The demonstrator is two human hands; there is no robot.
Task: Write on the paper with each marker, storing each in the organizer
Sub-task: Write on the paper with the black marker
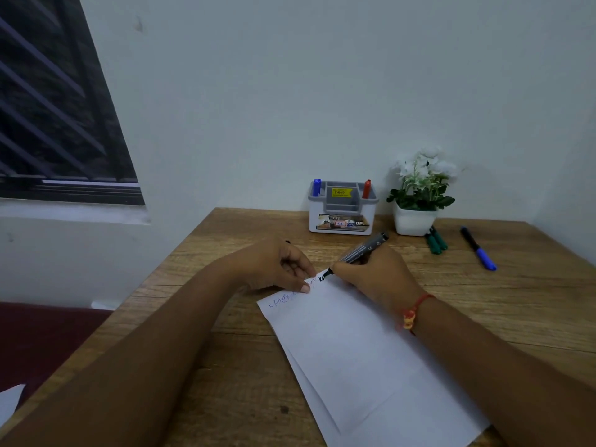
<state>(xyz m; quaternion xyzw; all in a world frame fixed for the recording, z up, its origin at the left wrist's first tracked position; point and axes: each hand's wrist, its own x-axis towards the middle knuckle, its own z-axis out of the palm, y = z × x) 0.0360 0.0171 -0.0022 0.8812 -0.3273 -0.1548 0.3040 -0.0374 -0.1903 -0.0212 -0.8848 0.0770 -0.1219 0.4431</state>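
Observation:
White paper [364, 356] lies on the wooden desk [225, 240], with blue and black writing along its top edge. My right hand [374, 275] grips a black marker [364, 248], uncapped, its tip touching the paper's top edge. My left hand [277, 266] rests on the paper's top left corner, fingers curled, one fingertip pressing the sheet. A small dark piece, apparently the cap [288, 242], peeks out behind the left hand's knuckles. The grey and white organizer [342, 217] stands at the back, holding a blue marker [316, 187] and a red marker [366, 188].
A white pot of white flowers [416, 201] stands right of the organizer. Two green markers [436, 241] lie in front of the pot, and a blue marker [479, 248] lies further right. A window is at the upper left; the wall backs the desk.

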